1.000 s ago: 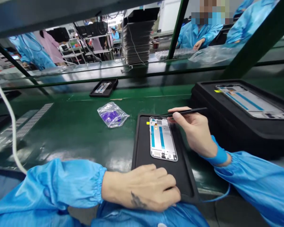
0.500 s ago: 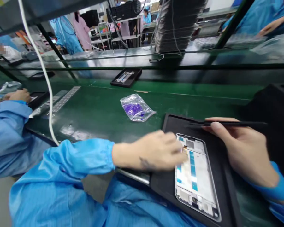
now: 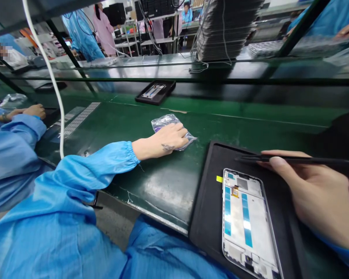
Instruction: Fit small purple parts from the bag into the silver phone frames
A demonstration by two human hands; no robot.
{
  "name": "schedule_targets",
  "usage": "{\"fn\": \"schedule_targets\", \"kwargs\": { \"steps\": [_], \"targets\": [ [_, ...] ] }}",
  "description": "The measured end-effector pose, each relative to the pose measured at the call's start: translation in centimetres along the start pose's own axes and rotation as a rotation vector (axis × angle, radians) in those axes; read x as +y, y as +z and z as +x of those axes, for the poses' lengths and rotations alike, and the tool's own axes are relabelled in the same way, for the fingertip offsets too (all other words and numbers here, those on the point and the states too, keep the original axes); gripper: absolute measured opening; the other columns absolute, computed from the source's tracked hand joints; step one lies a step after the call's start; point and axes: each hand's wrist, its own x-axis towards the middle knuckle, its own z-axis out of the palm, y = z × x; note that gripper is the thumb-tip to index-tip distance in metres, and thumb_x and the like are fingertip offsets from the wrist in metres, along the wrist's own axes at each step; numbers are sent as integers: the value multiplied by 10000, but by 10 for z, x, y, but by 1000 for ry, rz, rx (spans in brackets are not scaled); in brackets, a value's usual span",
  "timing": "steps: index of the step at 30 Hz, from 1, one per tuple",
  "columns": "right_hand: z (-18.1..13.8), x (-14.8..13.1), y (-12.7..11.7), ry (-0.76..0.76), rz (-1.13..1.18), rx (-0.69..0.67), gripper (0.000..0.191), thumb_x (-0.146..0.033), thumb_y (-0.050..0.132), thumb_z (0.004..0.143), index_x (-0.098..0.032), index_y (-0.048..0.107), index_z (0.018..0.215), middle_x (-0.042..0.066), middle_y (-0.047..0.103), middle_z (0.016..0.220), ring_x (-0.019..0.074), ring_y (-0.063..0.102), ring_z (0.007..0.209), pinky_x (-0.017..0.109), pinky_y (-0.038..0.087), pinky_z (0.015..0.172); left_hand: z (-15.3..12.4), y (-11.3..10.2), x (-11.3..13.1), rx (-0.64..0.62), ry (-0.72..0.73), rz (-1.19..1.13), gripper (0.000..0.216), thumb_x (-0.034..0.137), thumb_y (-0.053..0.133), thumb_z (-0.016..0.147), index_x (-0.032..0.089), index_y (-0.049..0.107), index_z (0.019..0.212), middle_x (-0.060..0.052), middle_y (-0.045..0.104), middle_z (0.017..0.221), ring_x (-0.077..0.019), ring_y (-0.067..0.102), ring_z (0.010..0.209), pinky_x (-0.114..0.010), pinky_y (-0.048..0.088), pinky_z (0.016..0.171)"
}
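Observation:
My left hand [image 3: 170, 138] is on a clear plastic bag [image 3: 162, 121] with purple contents, its fingers curled down onto the bag and covering most of it. In my right hand [image 3: 314, 190] is a pair of black tweezers [image 3: 250, 158], pinched between thumb and fingers with the tips pointing left over a black tray [image 3: 203, 217]. A phone frame [image 3: 260, 221] lies in that tray, silver-white with blue strips. Near its top is a small orange flex cable [image 3: 235, 192], and a yellow tab [image 3: 219, 179] sticks out at its left edge.
Farther back on the green bench [image 3: 154, 182] sits another black tray [image 3: 154, 101] with a phone frame. A white cable [image 3: 50, 73] hangs at left. Perforated strips [image 3: 83, 119] lie near a co-worker's hand [image 3: 35, 111]. A tall stack of trays [image 3: 225, 31] stands on the shelf.
My left hand has moved from the phone frame left and away from me onto the plastic bag. The orange flex cable and yellow tab now show. My right hand still holds the tweezers.

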Motion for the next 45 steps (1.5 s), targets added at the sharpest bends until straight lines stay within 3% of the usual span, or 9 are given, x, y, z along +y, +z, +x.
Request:
{"fn": "schedule_targets", "kwargs": {
  "steps": [5, 12, 20, 25, 32, 37, 42, 45],
  "targets": [
    [1, 0, -1, -21, -2, -6, 344, -514, 682, 772, -250, 767, 975, 83, 785, 930, 317, 750, 895, 448, 593, 782, 4, 2, -4, 1, 43, -30, 312, -50, 446, 863, 125, 635, 1039, -118, 626, 1010, -262, 526, 991, -355, 379, 774],
    [-1, -3, 0, -31, -5, -25, 338, -506, 673, 775, -233, 765, 952, 72, 780, 931, 265, 742, 840, 362, 590, 710, 2, -11, -3, -64, 71, -124, 277, -29, 439, 909, 106, 631, 1056, -115, 648, 1031, -236, 535, 970, -332, 381, 798],
    [-1, 0, -2, -50, 3, -29, 328, -519, 679, 795, -243, 761, 955, 68, 777, 926, 276, 743, 860, 378, 592, 738, 6, -4, -10, -59, 44, -246, 231, 129, 428, 1005, 134, 651, 946, -78, 647, 875, -206, 553, 863, -311, 378, 727],
    [-2, -4, -2, -62, 2, -27, 316, -503, 673, 794, -236, 751, 942, 71, 779, 920, 269, 743, 854, 368, 597, 733, 13, -1, -9, -63, 47, -271, 181, 111, 470, 961, 136, 635, 889, -63, 639, 806, -187, 558, 773, -304, 386, 698],
    [-3, -2, -2, -82, 21, -35, 316, -497, 666, 819, -230, 747, 965, 64, 772, 930, 259, 736, 875, 375, 584, 771, 13, -11, 7, -119, 114, -120, 220, 75, 411, 975, 109, 623, 1025, -141, 666, 1085, -247, 568, 959, -348, 431, 820],
    [-5, -4, -2, -101, 9, -45, 310, -491, 656, 826, -226, 750, 955, 57, 773, 957, 246, 726, 879, 371, 572, 800, 12, -19, 21, -169, 44, -23, 321, -35, 347, 929, 36, 604, 1108, -187, 664, 1078, -268, 585, 970, -374, 443, 847],
    [-3, -4, -2, -80, -39, -47, 332, -515, 625, 820, -231, 749, 940, 61, 773, 965, 259, 722, 882, 375, 560, 789, 10, -20, 5, -135, 8, -225, 233, -10, 424, 905, 112, 618, 945, -96, 655, 893, -191, 564, 779, -307, 410, 705],
    [0, -3, -2, -104, -69, -55, 331, -529, 613, 813, -243, 746, 914, 65, 775, 945, 273, 721, 871, 388, 565, 778, 6, -20, -3, -71, -57, -252, 216, 54, 427, 950, 123, 632, 943, -82, 648, 876, -177, 548, 760, -301, 399, 703]
  ]
}}
